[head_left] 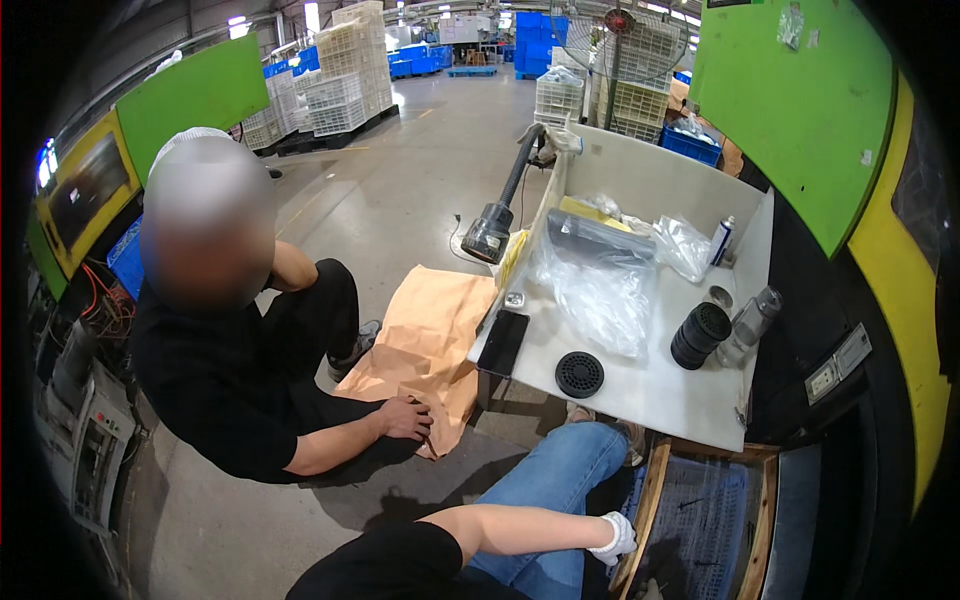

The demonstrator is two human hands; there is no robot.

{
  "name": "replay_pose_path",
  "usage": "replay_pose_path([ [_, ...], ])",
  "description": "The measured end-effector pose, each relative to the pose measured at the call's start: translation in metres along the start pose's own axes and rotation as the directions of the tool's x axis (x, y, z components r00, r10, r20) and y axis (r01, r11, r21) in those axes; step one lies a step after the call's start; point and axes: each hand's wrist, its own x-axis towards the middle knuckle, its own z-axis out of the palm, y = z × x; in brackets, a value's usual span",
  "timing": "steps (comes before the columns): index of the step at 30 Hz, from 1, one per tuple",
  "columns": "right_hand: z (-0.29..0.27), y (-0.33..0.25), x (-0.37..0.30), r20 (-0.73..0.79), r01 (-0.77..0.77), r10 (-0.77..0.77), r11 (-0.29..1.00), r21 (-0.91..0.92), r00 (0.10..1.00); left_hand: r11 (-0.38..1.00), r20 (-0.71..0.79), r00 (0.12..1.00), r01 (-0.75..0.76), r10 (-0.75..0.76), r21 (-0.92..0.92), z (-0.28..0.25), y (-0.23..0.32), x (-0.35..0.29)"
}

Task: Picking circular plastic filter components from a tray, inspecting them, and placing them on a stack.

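My left hand [614, 538], in a white knit glove, is at the left rail of a wooden frame [652, 490] low on the right. Its fingers look curled in against the rail; whatever they may hold is hidden. Inside the frame lies a blue-grey plastic crate [700, 510] with a mesh pattern. My right hand cannot be made out. Above the frame stands a white table [650, 395]. On it are a round black grille-like disc [580, 374], a black ribbed cylinder [700, 336], a clear bottle [750, 325], clear plastic bags [600, 295] and a black phone [503, 343].
At left a co-worker [230, 380] squats, one hand on a brown paper sack [435, 320] on the floor. A dark lamp [489, 232] on an arm juts over the table's left edge. Green machine panels [800, 110] flank the right. Stacked white crates [340, 80] stand behind.
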Motion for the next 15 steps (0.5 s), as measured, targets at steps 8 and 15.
replay_pose_path([
  [8,-0.0007,0.0006,0.0028,0.039,-0.011,0.009,0.999,0.048,0.999,1.0,0.074,0.997,-0.003,0.002,0.011,-0.0011,-0.0022,0.0039],
  [15,0.001,-0.0007,0.0038,-0.008,-0.011,0.011,1.0,0.027,1.0,1.0,-0.017,1.0,0.006,-0.005,0.007,0.0022,-0.0015,0.0025],
])
